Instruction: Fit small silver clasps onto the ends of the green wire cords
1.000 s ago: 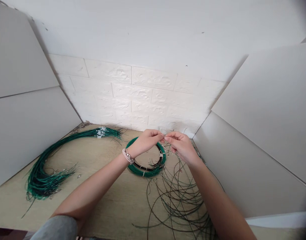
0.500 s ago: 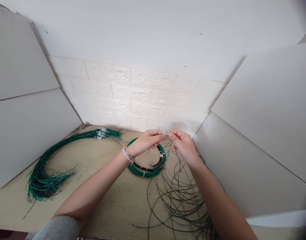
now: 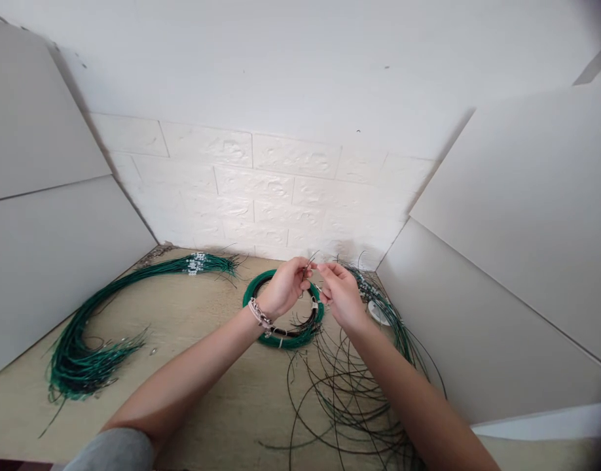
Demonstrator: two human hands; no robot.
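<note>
My left hand [image 3: 287,286], with a bracelet at the wrist, is closed in a pinch on a thin dark wire [image 3: 310,260]. The wire's tip sticks up past the fingertips. Close beside it, my right hand [image 3: 344,294] pinches too, thumb and index finger almost meeting the left fingertips. What lies in the right pinch is too small to make out. Below both hands rests a tied coil of green and black wire [image 3: 254,333] on the wooden tabletop [image 3: 217,386]. Under my right forearm spreads a tangle of loose dark wires [image 3: 349,418].
At the left lies a curved green wire bundle [image 3: 84,320] with white tags [image 3: 196,263]. Another green bundle [image 3: 403,337] runs along the right panel [image 3: 457,314], beside a white round object [image 3: 379,313]. A white brick-patterned wall [image 3: 271,190] closes off the back.
My hands have come closer together, the right one moving left. A dark wire now shows at the left fingertips, and the right-hand bundle and white round object have come into sight.
</note>
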